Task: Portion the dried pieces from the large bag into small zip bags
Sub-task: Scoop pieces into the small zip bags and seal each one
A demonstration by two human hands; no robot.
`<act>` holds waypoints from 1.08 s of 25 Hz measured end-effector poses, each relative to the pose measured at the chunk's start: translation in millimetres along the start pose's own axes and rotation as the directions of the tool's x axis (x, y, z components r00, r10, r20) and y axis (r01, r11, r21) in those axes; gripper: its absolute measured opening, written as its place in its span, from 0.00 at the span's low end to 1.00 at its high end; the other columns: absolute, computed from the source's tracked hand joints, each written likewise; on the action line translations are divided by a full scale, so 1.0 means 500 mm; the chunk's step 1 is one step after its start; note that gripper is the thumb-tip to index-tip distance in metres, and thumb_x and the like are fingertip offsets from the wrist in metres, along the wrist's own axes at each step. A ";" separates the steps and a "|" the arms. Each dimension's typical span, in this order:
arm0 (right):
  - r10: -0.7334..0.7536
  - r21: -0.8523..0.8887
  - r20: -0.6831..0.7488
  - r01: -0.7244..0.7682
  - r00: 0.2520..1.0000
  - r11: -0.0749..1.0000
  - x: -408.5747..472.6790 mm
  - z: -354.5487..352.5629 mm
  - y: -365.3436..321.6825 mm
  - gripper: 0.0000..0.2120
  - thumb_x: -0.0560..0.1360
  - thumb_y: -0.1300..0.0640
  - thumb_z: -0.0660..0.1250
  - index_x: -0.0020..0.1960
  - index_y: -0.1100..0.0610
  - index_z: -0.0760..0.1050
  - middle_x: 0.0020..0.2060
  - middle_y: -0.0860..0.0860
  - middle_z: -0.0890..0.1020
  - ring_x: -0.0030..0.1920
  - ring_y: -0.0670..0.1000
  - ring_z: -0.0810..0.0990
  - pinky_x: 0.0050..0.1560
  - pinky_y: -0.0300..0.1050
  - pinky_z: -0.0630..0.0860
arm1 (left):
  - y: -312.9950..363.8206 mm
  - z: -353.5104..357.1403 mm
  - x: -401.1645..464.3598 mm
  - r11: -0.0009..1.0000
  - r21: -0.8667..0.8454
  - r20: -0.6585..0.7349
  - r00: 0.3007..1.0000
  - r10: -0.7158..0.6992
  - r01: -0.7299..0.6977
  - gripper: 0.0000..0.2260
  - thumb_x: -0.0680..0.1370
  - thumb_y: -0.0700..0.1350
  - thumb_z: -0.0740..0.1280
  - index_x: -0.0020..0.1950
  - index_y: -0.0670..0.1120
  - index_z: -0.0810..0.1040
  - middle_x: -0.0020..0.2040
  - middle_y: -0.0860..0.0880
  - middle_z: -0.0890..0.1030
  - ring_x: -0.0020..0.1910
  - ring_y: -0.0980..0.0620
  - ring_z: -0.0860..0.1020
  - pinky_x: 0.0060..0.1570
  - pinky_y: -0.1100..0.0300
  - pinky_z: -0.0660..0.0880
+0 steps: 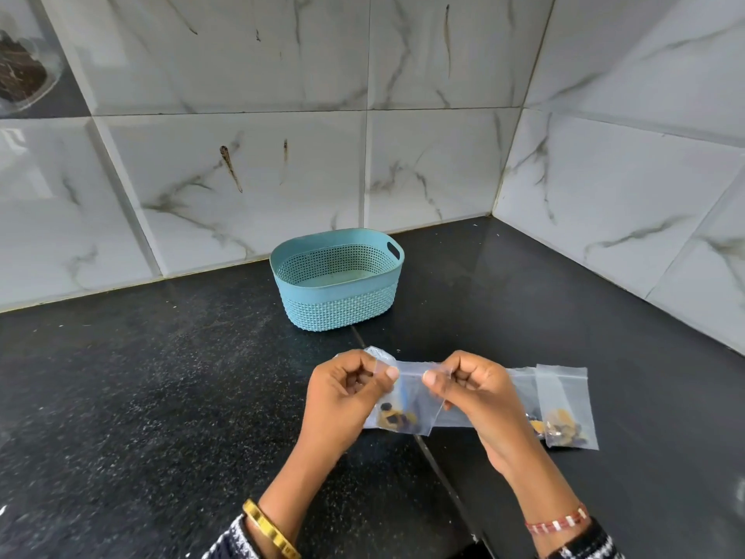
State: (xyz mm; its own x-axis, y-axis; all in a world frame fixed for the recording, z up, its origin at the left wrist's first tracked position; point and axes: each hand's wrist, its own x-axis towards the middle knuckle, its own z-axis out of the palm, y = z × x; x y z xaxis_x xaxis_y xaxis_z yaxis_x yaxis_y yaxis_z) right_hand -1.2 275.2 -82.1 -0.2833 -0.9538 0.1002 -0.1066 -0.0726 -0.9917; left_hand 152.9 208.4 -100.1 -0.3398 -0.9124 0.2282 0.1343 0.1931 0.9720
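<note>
your left hand [346, 393] pinches the top edge of a small zip bag [407, 401] above the black counter [161, 397], dried pieces [397, 417] sitting in its bottom. your right hand [469, 391] pinches the same edge beside it. behind stands a blue basket [336, 278]; right lies a filled bag [568, 407].

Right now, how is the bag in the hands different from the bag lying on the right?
The held bag is up off the counter, pinched at its top edge by the left hand and right hand. The right bag lies flat on the counter, and no hand touches it. Both are small, clear zip bags with yellow and dark dried pieces at the bottom.
</note>
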 end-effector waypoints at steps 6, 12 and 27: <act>0.013 0.070 -0.177 0.000 0.984 0.998 -0.031 -0.075 0.003 0.05 0.70 0.58 0.68 0.37 0.59 0.77 0.29 0.50 0.82 0.32 0.44 0.79 0.34 0.33 0.74 | 0.001 0.099 0.001 0.987 -0.125 0.121 0.989 -0.086 0.101 0.04 0.71 0.43 0.69 0.36 0.46 0.79 0.30 0.49 0.81 0.31 0.52 0.79 0.36 0.60 0.78; 0.021 -0.027 -0.473 -0.038 0.881 0.999 -0.044 -0.189 0.028 0.07 0.75 0.60 0.66 0.39 0.61 0.77 0.29 0.55 0.82 0.27 0.45 0.77 0.32 0.38 0.75 | -0.022 0.235 0.020 0.948 -0.102 0.375 0.894 -0.244 0.302 0.05 0.77 0.37 0.65 0.41 0.42 0.76 0.34 0.48 0.80 0.30 0.60 0.79 0.34 0.67 0.79; 0.197 -0.033 -0.632 -0.279 0.749 0.960 0.057 -0.288 0.122 0.08 0.72 0.61 0.69 0.39 0.66 0.77 0.29 0.58 0.81 0.25 0.50 0.76 0.31 0.44 0.75 | -0.110 0.356 0.126 0.923 0.055 0.253 0.889 -0.383 0.382 0.09 0.76 0.33 0.63 0.42 0.45 0.79 0.37 0.47 0.82 0.33 0.54 0.80 0.38 0.61 0.79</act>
State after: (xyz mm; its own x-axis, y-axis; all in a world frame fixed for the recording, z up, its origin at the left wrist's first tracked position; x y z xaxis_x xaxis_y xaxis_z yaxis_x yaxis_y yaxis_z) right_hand -153.1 285.7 -128.1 -0.8360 -0.5444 -0.0685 -0.0542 0.2062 -0.9770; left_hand -41.5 204.5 -129.0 -0.5890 -0.7932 -0.1547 -0.0566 -0.1504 0.9870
